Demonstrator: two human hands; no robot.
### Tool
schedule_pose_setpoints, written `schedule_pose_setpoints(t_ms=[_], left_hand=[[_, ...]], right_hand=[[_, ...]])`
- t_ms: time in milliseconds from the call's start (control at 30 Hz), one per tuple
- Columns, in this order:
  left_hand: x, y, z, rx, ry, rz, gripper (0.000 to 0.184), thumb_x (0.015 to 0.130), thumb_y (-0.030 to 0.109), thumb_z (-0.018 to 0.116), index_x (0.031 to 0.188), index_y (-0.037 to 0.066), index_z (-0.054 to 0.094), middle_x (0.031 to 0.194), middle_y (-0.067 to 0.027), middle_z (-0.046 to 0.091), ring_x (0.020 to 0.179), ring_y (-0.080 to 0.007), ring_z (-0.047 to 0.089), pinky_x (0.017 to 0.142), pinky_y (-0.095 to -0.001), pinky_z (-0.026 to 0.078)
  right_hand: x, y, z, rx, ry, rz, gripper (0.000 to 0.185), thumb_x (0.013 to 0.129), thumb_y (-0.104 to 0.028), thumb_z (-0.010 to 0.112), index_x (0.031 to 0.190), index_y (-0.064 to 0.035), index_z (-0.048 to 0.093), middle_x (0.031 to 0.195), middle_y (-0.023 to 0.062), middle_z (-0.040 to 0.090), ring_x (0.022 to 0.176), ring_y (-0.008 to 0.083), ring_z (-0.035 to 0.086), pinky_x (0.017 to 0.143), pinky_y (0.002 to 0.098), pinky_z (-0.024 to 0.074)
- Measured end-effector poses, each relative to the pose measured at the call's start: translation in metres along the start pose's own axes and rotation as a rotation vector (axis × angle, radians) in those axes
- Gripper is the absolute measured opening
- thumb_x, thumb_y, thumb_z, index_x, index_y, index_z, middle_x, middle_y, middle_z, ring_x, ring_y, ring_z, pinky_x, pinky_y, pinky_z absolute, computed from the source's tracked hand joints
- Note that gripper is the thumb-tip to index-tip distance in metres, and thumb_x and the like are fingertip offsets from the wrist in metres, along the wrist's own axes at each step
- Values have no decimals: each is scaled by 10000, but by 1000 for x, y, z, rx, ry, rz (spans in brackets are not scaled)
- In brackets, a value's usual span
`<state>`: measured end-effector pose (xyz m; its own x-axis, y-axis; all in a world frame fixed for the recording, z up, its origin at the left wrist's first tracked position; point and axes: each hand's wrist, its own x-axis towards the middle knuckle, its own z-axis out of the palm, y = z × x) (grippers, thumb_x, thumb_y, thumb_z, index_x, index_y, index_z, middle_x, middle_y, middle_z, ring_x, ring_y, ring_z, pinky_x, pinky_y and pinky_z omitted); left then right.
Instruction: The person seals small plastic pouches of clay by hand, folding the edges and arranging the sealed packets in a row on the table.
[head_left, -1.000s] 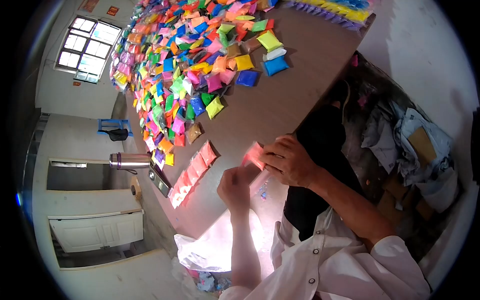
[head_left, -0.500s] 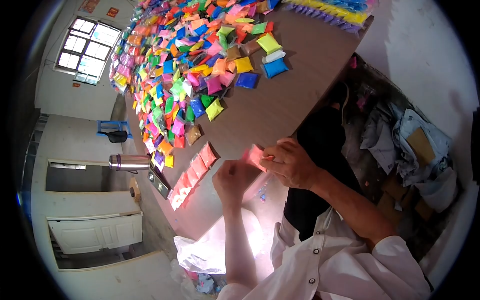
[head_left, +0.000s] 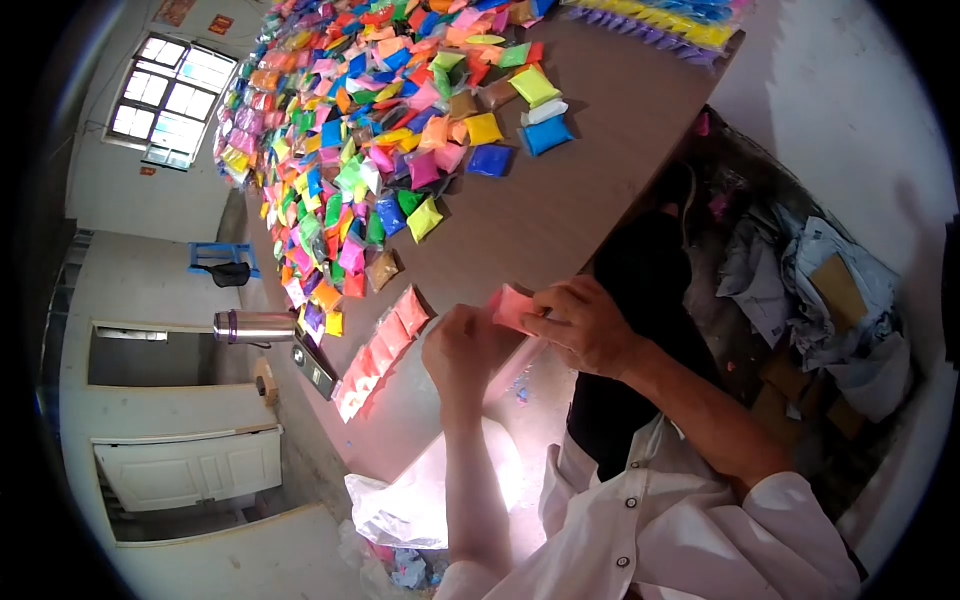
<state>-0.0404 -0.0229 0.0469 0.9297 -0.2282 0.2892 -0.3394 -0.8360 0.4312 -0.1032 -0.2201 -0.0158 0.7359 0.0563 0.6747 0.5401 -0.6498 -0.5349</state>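
Note:
A small packet of salmon-pink material (head_left: 511,306) is pinched in my right hand (head_left: 590,325), above the near edge of the table. My left hand (head_left: 455,350) is closed beside the packet's left end. What its fingers hold, if anything, is hidden. To the left of that hand, a row of several similar pink packets (head_left: 382,350) lies overlapping on the brown table (head_left: 480,245).
A large heap of multicoloured packets (head_left: 380,130) covers the far table. A steel flask (head_left: 255,326) and a dark phone-like object (head_left: 314,368) sit at the left edge. A white plastic bag (head_left: 400,508) hangs below the near edge. Crumpled wrappers (head_left: 840,290) lie on the right.
My right hand's fingers have shifted slightly on the pink packet, which shows more of its face. My left hand has risen a little, still closed.

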Motion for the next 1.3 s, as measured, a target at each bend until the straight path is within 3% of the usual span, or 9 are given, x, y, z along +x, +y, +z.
schedule_pose_setpoints(t_ms=[267,367,467,633,733,900,967,1167,1300], left_hand=[[-25,-20,-1,-139,109,-156,198,938,187,764,906,-8,744,726,-95,710,673,-163,677,668,-327,526],[-41,-15,5,-412,172,-298,238,955,215,770,909,-16,737,726,-50,700,689,-123,638,669,-307,516],[-49,6,4,-455,129,-404,207,962,185,772,919,-13,733,760,-36,706,708,-120,634,659,-300,513],[-45,29,34,-386,121,-3,168,976,131,776,914,-14,718,709,3,637,659,-41,535,599,-227,451],[-34,28,39,-324,93,16,131,944,99,789,897,-4,722,710,-59,680,650,-84,599,624,-260,499],[-13,11,31,-169,107,49,119,925,85,788,877,0,720,727,-105,701,637,-137,636,638,-297,530],[-10,6,29,-253,100,-91,136,935,96,783,870,-5,720,723,-90,699,642,-115,626,624,-292,518],[-37,29,28,-425,60,17,149,940,111,788,879,-6,718,721,-62,688,654,-79,599,612,-279,496],[-34,13,37,-190,124,44,150,951,107,772,871,-4,710,718,-75,696,631,-105,618,601,-301,504]], right_hand=[[4,5,-3,32,111,6,312,790,-64,782,1098,-114,769,1080,43,681,971,251,668,899,409,528],[8,1,-12,45,179,106,305,901,-100,751,1200,-55,714,1056,125,731,855,287,737,719,386,588],[3,-11,-10,401,215,501,314,980,-158,712,1259,-16,686,1081,166,744,832,255,761,705,346,601],[2,-10,-11,490,163,612,315,1012,-154,654,1287,-2,683,957,171,763,795,190,755,710,289,585],[0,-7,-11,483,159,563,321,952,-36,698,1269,18,681,897,68,723,720,59,633,647,226,520],[-3,-8,-11,447,118,587,275,950,-34,700,1221,18,696,890,48,718,730,42,620,649,218,520],[-4,-7,-11,412,95,592,267,952,-41,706,1212,18,696,887,43,715,734,39,618,652,217,522],[-7,-6,-3,471,123,624,228,980,-106,726,1169,17,694,857,42,704,725,46,625,653,224,526],[-4,-7,-5,452,114,649,197,996,-135,721,1115,16,679,844,50,706,714,55,634,649,231,526]])
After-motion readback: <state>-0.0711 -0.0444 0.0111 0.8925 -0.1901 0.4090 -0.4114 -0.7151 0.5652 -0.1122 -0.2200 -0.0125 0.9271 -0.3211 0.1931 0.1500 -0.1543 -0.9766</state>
